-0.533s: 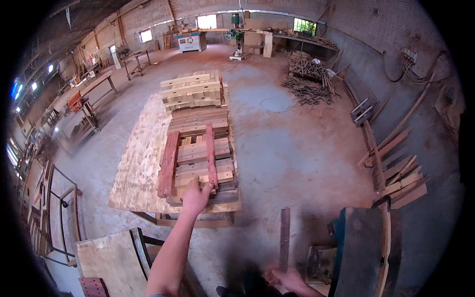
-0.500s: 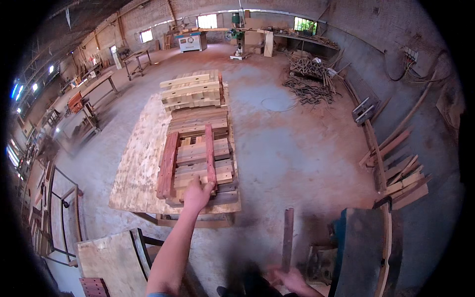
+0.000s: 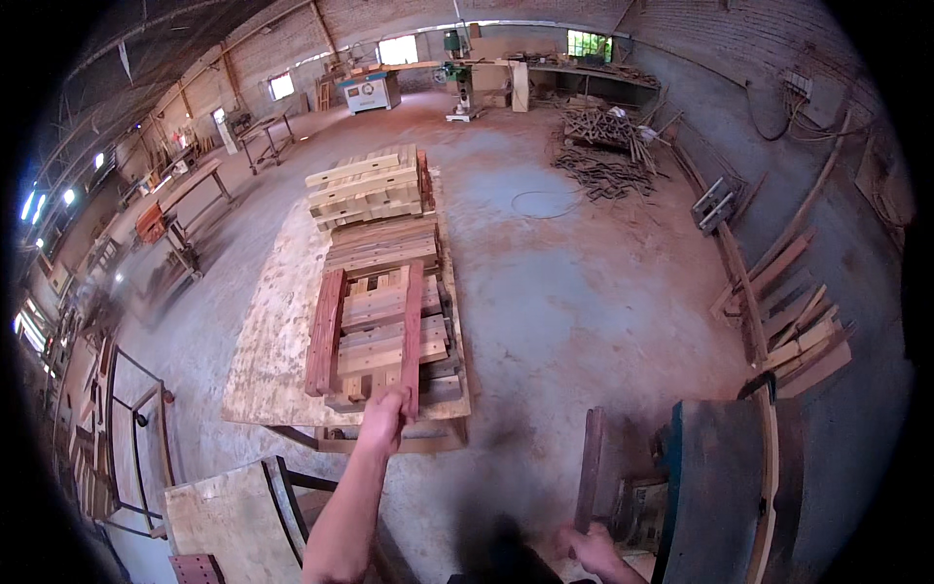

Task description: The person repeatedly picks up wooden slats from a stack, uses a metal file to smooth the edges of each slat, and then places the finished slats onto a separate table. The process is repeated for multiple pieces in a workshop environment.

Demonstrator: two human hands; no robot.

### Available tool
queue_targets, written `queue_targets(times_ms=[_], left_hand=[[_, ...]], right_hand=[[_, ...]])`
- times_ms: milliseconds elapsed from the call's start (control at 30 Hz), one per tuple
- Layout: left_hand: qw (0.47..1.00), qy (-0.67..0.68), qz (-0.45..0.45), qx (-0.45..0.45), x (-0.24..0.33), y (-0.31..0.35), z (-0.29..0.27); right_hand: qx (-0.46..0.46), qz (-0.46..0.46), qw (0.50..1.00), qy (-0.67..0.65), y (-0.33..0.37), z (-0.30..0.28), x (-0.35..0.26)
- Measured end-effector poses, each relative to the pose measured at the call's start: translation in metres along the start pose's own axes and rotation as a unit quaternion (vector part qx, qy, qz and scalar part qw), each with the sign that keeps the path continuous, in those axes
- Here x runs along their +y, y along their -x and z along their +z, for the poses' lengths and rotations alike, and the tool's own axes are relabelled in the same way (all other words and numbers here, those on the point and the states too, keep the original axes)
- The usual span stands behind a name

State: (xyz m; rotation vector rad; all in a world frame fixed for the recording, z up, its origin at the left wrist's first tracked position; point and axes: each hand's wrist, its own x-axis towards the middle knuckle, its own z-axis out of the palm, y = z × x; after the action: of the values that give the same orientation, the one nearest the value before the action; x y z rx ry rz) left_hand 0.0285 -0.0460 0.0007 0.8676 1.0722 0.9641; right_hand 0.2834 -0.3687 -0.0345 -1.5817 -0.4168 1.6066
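Right red strip [image 3: 413, 326] has slid nearer along the slat stack [image 3: 379, 310] on the worktop [image 3: 258, 350]; my left hand [image 3: 389, 413] is wrapped round its near end. My right hand [image 3: 592, 551], near right, is closed on a dark strip [image 3: 590, 467]. Step, I'd judge: drawing the right red strip nearer; next move calls for a steady pull.

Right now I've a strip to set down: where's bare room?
Bare: plywood tabletop left of the stacked slats, and floor between it and the wall-side boards. Crowded: those slats, under red strips, where the left fingers grip one.
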Motion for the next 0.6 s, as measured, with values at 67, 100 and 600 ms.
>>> queue_targets(times_ms=[67, 100, 600], left_hand=[[0.994, 0.082, 0.003, -0.074, -0.014, 0.04, -0.02], [0.992, 0.078, 0.0, -0.097, -0.02, 0.062, -0.017], [0.946, 0.055, -0.001, -0.318, -0.062, 0.267, -0.021]], right_hand=[[0.022, 0.026, 0.999, 0.027, 0.021, 0.019, -0.022], [0.027, 0.018, 0.999, -0.002, 0.028, 0.018, -0.015], [0.054, 0.033, 0.994, -0.088, 0.169, 0.047, 0.101]])
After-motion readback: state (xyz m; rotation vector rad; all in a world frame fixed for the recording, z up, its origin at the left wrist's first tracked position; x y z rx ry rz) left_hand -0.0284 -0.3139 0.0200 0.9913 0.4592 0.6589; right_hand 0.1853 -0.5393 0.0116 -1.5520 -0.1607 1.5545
